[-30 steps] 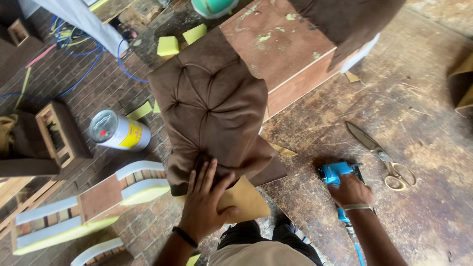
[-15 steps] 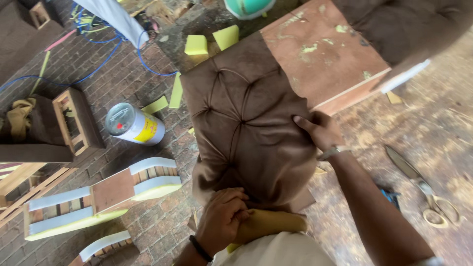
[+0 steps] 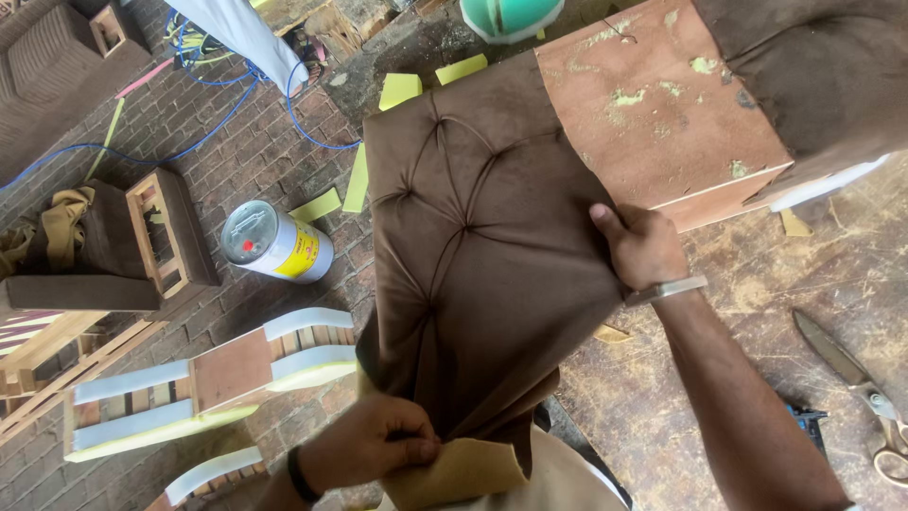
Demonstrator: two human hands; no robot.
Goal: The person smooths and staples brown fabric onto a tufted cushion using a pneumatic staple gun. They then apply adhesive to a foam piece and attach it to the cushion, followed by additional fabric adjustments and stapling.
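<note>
You had the big worn wooden workbench under everything, and the brown tufted velvet cover draped over the end of the reddish plywood panel, hanging off the bench edge toward you. Your right hand was clamped on the cover's side edge by the panel corner, and your left hand was pinching the bottom hem together with the tan backing flap.

My guess at the risk: pull harder on one side than the other and those button pleats would skew, or the hem would slip out of that pinch. The long metal shears lay well apart on the bench, near enough your right elbow to get knocked.

Only container I could spot was the white and yellow can lying on the brick floor, lid on, contents hidden.
</note>
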